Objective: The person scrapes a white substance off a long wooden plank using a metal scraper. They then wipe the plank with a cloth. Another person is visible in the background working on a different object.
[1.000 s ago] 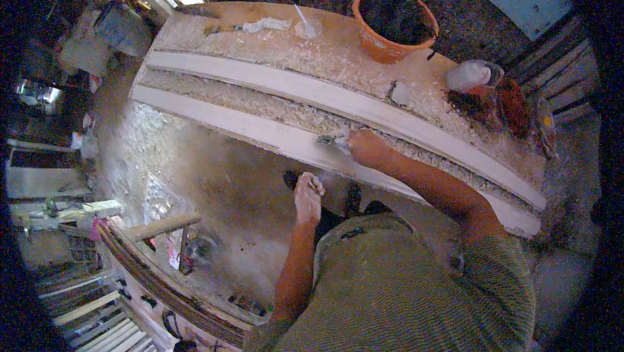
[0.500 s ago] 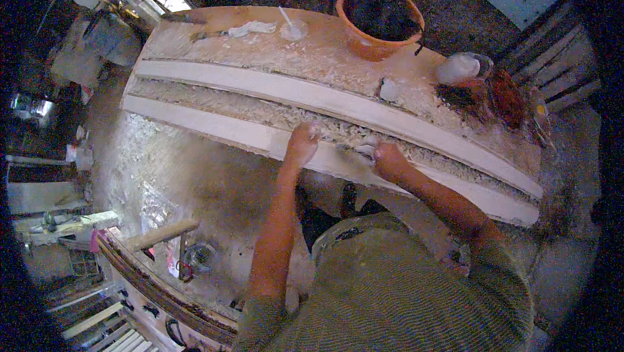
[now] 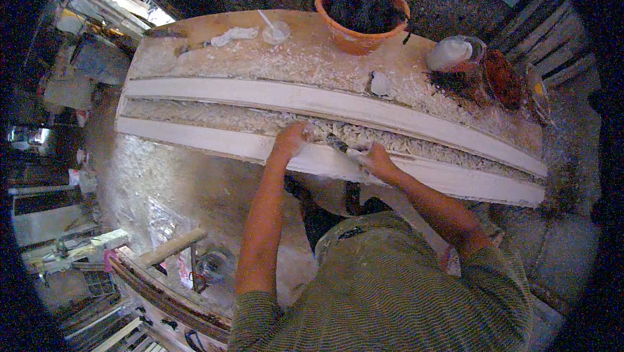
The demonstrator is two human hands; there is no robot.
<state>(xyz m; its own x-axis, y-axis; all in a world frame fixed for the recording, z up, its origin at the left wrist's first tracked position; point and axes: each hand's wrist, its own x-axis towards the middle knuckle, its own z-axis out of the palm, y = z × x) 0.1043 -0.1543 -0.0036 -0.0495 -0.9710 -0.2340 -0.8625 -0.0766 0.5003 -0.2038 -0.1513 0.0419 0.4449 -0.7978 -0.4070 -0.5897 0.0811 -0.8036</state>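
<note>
Two long white-coated strips run side by side across the table, a far strip (image 3: pixel 260 92) and a near strip (image 3: pixel 201 137). Pale flakes and crumbs (image 3: pixel 383 141) lie in the channel between them. My left hand (image 3: pixel 292 139) is closed at the channel, over the near strip; anything in its fingers is hidden. To its right, my right hand (image 3: pixel 377 159) grips a small tool (image 3: pixel 337 143) with a dark tip and a pale handle. The tip points left toward the channel, near my left hand; its exact kind is unclear.
An orange bucket (image 3: pixel 361 41) of dark material stands at the table's far edge. Left of it lie a clear cup (image 3: pixel 276 33) with a white stick and a white-wrapped tool (image 3: pixel 234 37). A whitish container (image 3: pixel 450 53) and reddish-brown fibre (image 3: pixel 504 80) sit far right.
The view has shifted slightly. The tool in my right hand now shows its dark tip clearly, pointing left. My left hand stays closed at the channel.
</note>
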